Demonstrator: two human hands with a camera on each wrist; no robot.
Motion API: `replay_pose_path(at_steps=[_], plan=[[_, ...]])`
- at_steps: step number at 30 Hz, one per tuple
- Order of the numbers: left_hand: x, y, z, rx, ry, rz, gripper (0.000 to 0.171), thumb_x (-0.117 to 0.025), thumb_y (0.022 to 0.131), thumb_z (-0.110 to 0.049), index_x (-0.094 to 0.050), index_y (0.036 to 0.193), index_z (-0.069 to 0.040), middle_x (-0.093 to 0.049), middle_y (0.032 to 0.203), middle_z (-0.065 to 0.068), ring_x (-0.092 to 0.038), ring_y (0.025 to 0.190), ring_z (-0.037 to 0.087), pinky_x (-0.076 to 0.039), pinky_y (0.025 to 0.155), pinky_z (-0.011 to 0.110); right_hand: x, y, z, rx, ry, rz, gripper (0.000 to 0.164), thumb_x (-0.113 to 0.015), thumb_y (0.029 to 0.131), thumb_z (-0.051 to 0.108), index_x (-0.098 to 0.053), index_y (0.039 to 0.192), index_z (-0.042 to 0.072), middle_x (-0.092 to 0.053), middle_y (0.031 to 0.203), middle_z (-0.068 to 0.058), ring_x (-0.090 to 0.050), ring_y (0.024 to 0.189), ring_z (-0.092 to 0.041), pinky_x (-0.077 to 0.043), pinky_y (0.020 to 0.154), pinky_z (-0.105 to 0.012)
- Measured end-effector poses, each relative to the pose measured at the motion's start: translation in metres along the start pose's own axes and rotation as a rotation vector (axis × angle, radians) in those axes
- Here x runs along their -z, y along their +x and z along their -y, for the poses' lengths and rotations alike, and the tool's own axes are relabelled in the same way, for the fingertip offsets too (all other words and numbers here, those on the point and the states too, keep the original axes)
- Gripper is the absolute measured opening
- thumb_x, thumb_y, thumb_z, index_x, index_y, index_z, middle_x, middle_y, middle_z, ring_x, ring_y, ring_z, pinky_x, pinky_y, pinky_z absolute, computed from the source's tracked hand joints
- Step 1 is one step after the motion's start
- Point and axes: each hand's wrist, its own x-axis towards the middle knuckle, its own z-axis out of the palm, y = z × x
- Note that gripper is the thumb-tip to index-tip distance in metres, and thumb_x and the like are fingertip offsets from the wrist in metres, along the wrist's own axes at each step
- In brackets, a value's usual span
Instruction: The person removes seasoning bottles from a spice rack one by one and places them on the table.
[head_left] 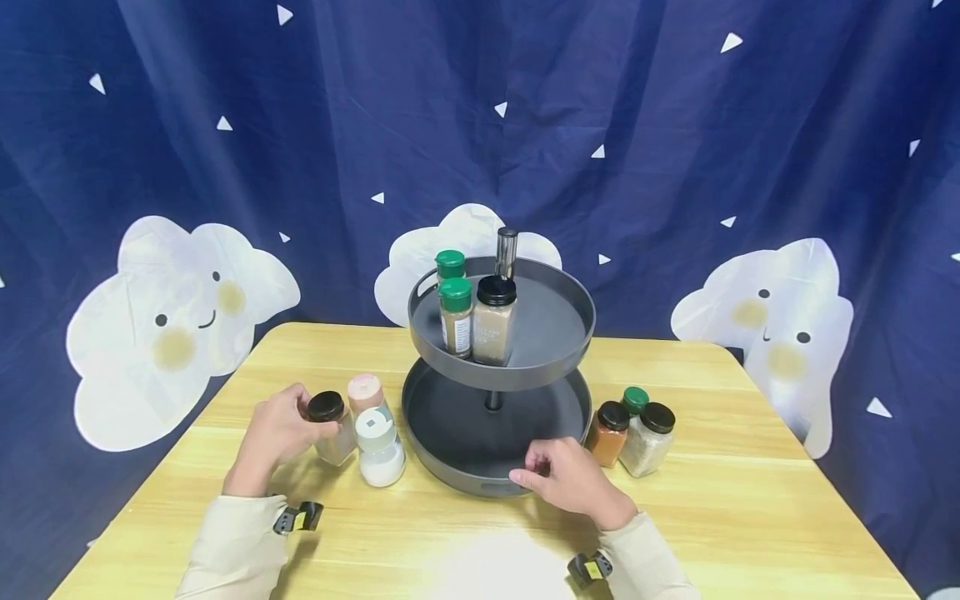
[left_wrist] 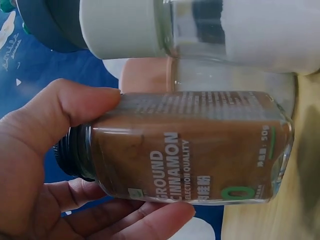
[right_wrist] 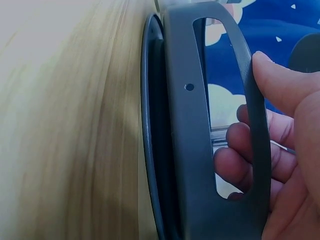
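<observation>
My left hand [head_left: 281,429] grips a square glass jar of ground cinnamon [left_wrist: 190,155] near its black lid, thumb on one side and fingers on the other. I cannot tell whether the jar's base touches the table. Beside it stand a jar with a pale lid [head_left: 381,450] and a pink-lidded jar [head_left: 365,393]. At the front of a dark grey two-tier round tray [head_left: 495,379], my right hand [head_left: 572,477] holds the lower tier's rim [right_wrist: 256,115]. The thumb lies on the outer side, and curled fingertips [right_wrist: 232,165] show through the handle slot.
On the upper tier stand two green-lidded bottles [head_left: 456,321] and a black-lidded jar [head_left: 495,329], by a shiny central post [head_left: 507,250]. Right of the tray are an orange-brown spice jar [head_left: 609,437], a pale-filled jar [head_left: 648,442] and a green-lidded bottle [head_left: 635,398]. A patterned blue curtain [head_left: 480,150] hangs behind.
</observation>
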Motion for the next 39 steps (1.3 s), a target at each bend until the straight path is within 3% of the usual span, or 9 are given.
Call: replay_pose_path(at_steps=[10, 39], plan=[[-0.006, 0.001, 0.005, 0.008, -0.011, 0.042, 0.037, -0.077, 0.066, -0.026, -0.050, 0.082, -0.005, -0.058, 0.073, 0.007, -0.052, 0.069, 0.025, -0.041, 0.055, 0.031, -0.001, 0.000, -0.002, 0.012, -0.006, -0.007, 0.027, -0.072, 0.080, 0.043, -0.054, 0.065, 0.029, -0.052, 0.060, 0.017, -0.047, 0.052, 0.001, -0.045, 0.049, -0.019], [-0.017, 0.004, 0.007, -0.017, 0.008, 0.079, 0.038, -0.077, 0.065, -0.027, -0.049, 0.080, -0.006, -0.055, 0.071, 0.006, -0.051, 0.069, 0.024, -0.041, 0.057, 0.031, 0.003, 0.000, 0.002, 0.011, -0.002, -0.012, 0.026, -0.074, 0.079, 0.038, -0.055, 0.066, 0.028, -0.053, 0.061, 0.017, -0.047, 0.053, 0.001, -0.045, 0.049, -0.019]])
